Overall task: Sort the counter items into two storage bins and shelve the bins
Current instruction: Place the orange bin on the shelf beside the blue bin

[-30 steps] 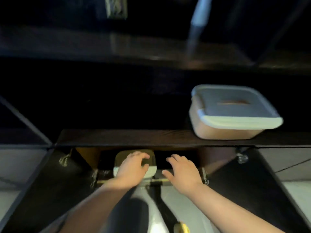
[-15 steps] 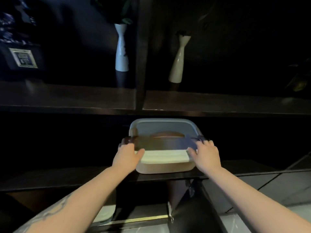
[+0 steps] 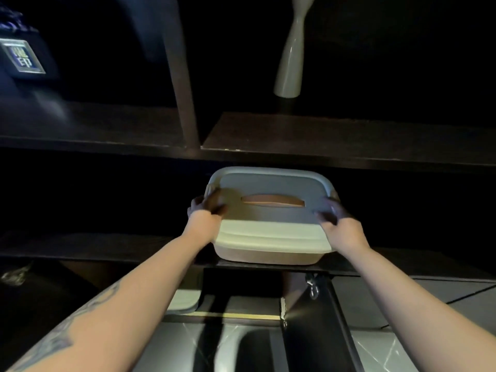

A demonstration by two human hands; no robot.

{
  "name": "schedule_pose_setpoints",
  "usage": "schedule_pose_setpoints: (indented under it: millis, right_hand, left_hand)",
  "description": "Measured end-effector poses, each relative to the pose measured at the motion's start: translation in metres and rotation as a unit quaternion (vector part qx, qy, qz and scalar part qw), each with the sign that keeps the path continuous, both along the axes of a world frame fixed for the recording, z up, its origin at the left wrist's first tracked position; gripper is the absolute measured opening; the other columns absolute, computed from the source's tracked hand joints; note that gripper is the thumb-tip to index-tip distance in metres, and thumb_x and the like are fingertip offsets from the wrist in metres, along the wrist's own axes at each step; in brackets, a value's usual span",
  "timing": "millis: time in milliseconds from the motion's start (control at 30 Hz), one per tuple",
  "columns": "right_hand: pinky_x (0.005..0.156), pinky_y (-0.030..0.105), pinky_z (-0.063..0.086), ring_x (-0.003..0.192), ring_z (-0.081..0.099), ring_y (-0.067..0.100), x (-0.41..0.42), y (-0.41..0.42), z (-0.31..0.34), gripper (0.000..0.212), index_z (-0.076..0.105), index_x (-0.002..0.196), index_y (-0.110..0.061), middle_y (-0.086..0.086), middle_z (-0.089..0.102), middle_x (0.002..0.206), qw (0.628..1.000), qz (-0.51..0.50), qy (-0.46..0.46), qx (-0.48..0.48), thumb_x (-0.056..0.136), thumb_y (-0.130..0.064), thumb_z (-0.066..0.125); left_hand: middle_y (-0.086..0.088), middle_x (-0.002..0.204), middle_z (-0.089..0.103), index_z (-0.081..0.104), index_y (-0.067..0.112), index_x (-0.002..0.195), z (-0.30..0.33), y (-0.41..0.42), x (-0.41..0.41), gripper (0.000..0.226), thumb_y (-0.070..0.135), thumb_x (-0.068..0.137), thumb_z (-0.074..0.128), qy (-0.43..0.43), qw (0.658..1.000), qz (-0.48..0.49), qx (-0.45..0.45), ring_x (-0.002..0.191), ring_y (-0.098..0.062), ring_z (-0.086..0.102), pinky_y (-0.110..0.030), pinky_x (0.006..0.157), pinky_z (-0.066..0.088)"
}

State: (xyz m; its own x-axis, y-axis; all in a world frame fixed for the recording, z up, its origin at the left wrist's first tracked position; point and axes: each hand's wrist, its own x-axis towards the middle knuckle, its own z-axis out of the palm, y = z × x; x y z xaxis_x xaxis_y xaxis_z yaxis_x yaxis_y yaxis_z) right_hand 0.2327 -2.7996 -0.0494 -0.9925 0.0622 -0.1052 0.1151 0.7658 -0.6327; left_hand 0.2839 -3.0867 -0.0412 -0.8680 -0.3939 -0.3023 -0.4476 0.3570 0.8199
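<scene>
A tan storage bin (image 3: 268, 256) with a pale grey lid and a brown slot handle sits on a dark shelf (image 3: 107, 248), its front edge overhanging slightly. My left hand (image 3: 205, 213) grips the lid's left side. My right hand (image 3: 339, 224) grips its right side. Below, in the open lower compartment, a corner of a second pale-lidded bin (image 3: 185, 302) shows past my left forearm; most of it is hidden.
A dark upper shelf (image 3: 349, 140) carries a slim white vase (image 3: 291, 57), with a vertical divider (image 3: 182, 76) beside it. A small framed picture (image 3: 22, 59) stands upper left. An open dark cabinet door (image 3: 327, 326) stands below right, over pale marbled floor (image 3: 389, 350).
My hands left the lower bin in the bottom compartment and rose to the bin on the shelf. They now clasp both sides of its lid, and the view has lifted.
</scene>
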Motion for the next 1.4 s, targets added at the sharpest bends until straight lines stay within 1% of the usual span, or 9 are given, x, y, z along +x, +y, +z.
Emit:
schedule_pose_setpoints:
  millis: [67, 167, 467, 633, 767, 900, 1033, 1133, 1400]
  right_hand:
    - [0.091, 0.037, 0.046, 0.112, 0.058, 0.034, 0.021, -0.001, 0.002, 0.051, 0.049, 0.135, -0.019, 0.017, 0.064, 0.118, 0.999, -0.005, 0.031, 0.01, 0.09, -0.042, 0.058]
    - [0.098, 0.033, 0.039, 0.12, 0.052, 0.024, 0.064, -0.003, 0.0, 0.049, 0.052, 0.132, -0.021, 0.006, 0.059, 0.126, 0.998, 0.001, 0.05, -0.038, 0.089, -0.042, 0.06]
    - [0.099, 0.025, 0.036, 0.117, 0.046, -0.003, 0.231, -0.036, -0.025, 0.048, 0.054, 0.129, -0.037, -0.018, 0.051, 0.128, 0.988, -0.014, 0.046, -0.148, 0.084, -0.038, 0.068]
    - [0.09, 0.033, 0.049, 0.101, 0.062, 0.008, 0.285, -0.055, -0.089, 0.038, 0.064, 0.11, -0.043, -0.014, 0.066, 0.109, 0.985, -0.078, -0.033, -0.148, 0.074, -0.037, 0.077]
    - [0.076, 0.022, 0.05, 0.089, 0.063, -0.006, 0.3, -0.064, -0.164, 0.03, 0.065, 0.098, -0.045, -0.017, 0.07, 0.099, 0.983, -0.083, -0.097, -0.131, 0.076, -0.029, 0.076]
    - [0.069, 0.024, 0.051, 0.089, 0.066, 0.012, 0.28, -0.071, -0.246, 0.028, 0.064, 0.105, -0.042, -0.005, 0.068, 0.104, 0.977, -0.101, -0.145, -0.12, 0.08, -0.033, 0.074]
    - [0.086, 0.044, 0.056, 0.101, 0.065, 0.024, 0.233, -0.071, -0.337, 0.066, 0.056, 0.123, -0.036, -0.002, 0.064, 0.117, 0.968, -0.088, -0.192, -0.133, 0.064, -0.054, 0.08]
    - [0.097, 0.033, 0.048, 0.111, 0.06, 0.018, 0.179, -0.07, -0.407, 0.075, 0.053, 0.132, -0.024, -0.003, 0.06, 0.122, 0.97, -0.074, -0.193, -0.132, 0.065, -0.038, 0.085]
    - [0.114, 0.039, 0.032, 0.131, 0.045, 0.02, 0.064, -0.073, -0.569, 0.076, 0.041, 0.141, -0.005, 0.007, 0.048, 0.142, 0.978, -0.041, -0.157, -0.134, 0.075, -0.017, 0.079]
  left_hand:
    - [-0.01, 0.107, 0.061, 0.059, 0.007, 0.118, -0.008, -0.008, 0.016, 0.043, 0.039, 0.089, 0.055, 0.031, 0.999, -0.007, -0.026, 0.103, -0.026, 0.053, -0.036, 0.097, 0.044]
    - [-0.01, 0.127, 0.052, 0.055, 0.019, 0.123, -0.014, -0.018, 0.052, 0.038, 0.037, 0.089, 0.056, 0.075, 0.994, -0.033, -0.068, 0.121, -0.027, 0.045, -0.044, 0.105, 0.038]
    - [0.028, 0.127, 0.047, 0.05, 0.033, 0.128, -0.025, -0.034, 0.239, 0.049, 0.011, 0.086, 0.064, 0.146, 0.989, 0.024, 0.019, 0.112, 0.024, 0.036, -0.013, 0.097, 0.029]
    - [0.029, 0.126, 0.052, 0.055, 0.034, 0.124, -0.084, -0.048, 0.292, 0.05, 0.009, 0.082, 0.068, 0.068, 0.995, 0.056, 0.037, 0.121, 0.003, 0.045, -0.028, 0.103, 0.037]
    - [0.021, 0.123, 0.057, 0.059, 0.035, 0.117, -0.157, -0.055, 0.289, 0.05, 0.005, 0.079, 0.071, -0.002, 0.996, 0.059, 0.067, 0.111, -0.002, 0.054, -0.033, 0.099, 0.043]
    - [0.015, 0.103, 0.064, 0.06, 0.044, 0.103, -0.249, -0.059, 0.267, 0.053, 0.0, 0.076, 0.073, -0.044, 0.995, 0.042, 0.074, 0.09, -0.007, 0.061, -0.03, 0.083, 0.049]
    - [0.006, 0.122, 0.058, 0.056, 0.035, 0.118, -0.349, -0.061, 0.224, 0.071, 0.028, 0.056, 0.089, -0.075, 0.995, 0.008, 0.057, 0.116, -0.019, 0.05, -0.039, 0.101, 0.042]
    - [0.006, 0.129, 0.052, 0.054, 0.041, 0.118, -0.427, -0.064, 0.175, 0.09, 0.054, 0.033, 0.083, -0.058, 0.997, -0.016, 0.057, 0.123, -0.018, 0.044, -0.042, 0.105, 0.037]
    - [-0.002, 0.134, 0.038, 0.047, 0.029, 0.131, -0.588, -0.061, 0.058, 0.089, 0.018, 0.054, 0.09, -0.084, 0.993, -0.082, -0.011, 0.118, -0.024, 0.045, -0.041, 0.101, 0.041]
